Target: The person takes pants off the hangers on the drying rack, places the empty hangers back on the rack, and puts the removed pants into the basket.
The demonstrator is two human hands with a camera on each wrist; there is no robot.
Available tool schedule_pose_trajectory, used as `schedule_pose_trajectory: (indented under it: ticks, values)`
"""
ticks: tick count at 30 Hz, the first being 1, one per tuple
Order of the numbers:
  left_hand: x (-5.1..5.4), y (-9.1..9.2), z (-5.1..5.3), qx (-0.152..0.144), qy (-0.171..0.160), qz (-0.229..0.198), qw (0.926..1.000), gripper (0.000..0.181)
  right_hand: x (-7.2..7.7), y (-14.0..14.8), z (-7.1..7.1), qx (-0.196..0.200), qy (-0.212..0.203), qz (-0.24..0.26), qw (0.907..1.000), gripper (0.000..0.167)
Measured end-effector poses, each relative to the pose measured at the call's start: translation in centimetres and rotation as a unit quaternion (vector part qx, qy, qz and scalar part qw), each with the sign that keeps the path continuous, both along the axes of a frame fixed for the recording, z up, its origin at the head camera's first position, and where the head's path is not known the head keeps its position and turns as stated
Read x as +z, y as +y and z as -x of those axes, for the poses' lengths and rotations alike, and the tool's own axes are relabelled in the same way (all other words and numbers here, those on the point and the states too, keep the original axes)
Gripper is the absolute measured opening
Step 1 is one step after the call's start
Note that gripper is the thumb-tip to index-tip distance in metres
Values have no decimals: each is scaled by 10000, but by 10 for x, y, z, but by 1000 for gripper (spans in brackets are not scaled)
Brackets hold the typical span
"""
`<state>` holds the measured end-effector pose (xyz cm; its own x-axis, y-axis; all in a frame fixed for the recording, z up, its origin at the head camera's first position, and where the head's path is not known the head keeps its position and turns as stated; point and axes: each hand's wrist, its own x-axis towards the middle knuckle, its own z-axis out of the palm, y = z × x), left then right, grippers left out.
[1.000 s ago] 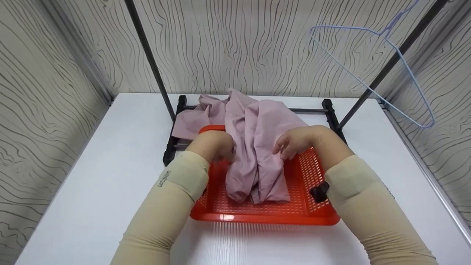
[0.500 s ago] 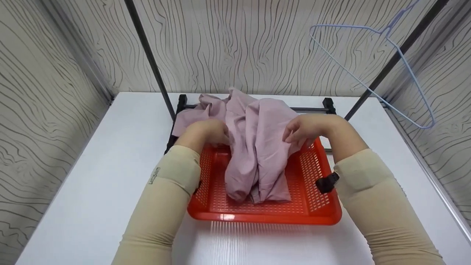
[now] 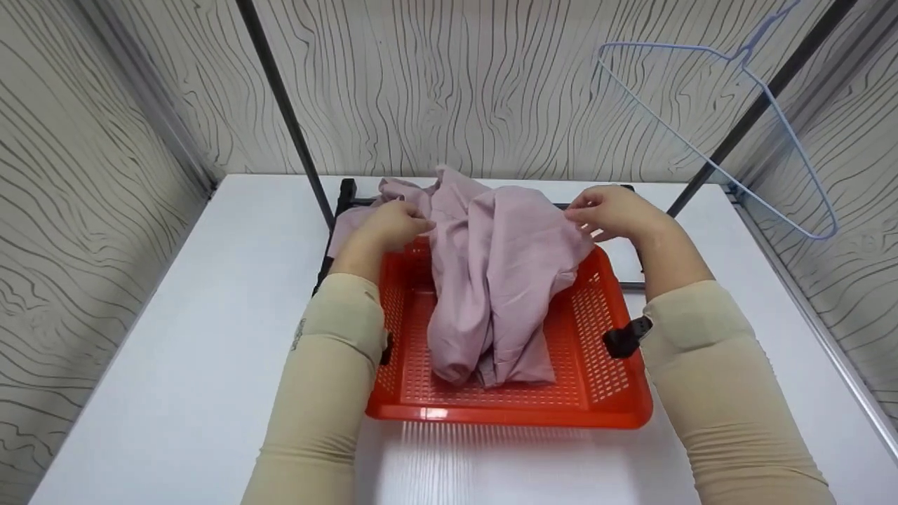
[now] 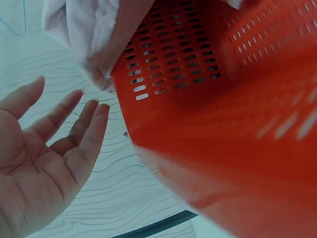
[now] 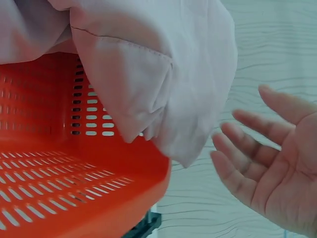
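A crumpled pink garment (image 3: 505, 280) hangs over the far rim of a red perforated plastic basket (image 3: 512, 419), its lower part lying inside. In the head view my left hand (image 3: 396, 224) is by the garment's left side. The left wrist view shows that left hand (image 4: 49, 153) with fingers spread and nothing in them, apart from the cloth and the basket wall. My right hand (image 3: 610, 210) is at the garment's upper right edge. In the right wrist view the right hand (image 5: 272, 163) has relaxed fingers, just clear of the cloth.
A black rack stands behind the basket on the white table (image 3: 168, 337), with a left pole (image 3: 287, 112) and a right pole (image 3: 765, 105). A light blue hanger (image 3: 715, 154) hangs at the upper right. Patterned walls enclose the back and sides.
Both hands have risen out of the basket area toward the far side, the right one also moving rightward. The garment's upper right part has spread over the basket's right rim.
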<state>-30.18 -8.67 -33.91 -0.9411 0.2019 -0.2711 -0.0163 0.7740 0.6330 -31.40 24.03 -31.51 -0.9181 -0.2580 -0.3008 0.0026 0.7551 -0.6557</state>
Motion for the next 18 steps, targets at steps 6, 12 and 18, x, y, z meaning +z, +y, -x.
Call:
schedule_pose_trajectory:
  ticks: [6,12,18]
  values:
    - [-6,2,3,555,-357,-755,9950,33,-9,6,0,-974,-113,240,9949,48]
    - [-13,9,4,1058,-845,-1610,9776,31,-18,5,0,-1306,-550,455,9889,60]
    - [-19,15,5,1125,-1046,-1904,9696,39,-25,0,1,-1296,-881,598,9858,60]
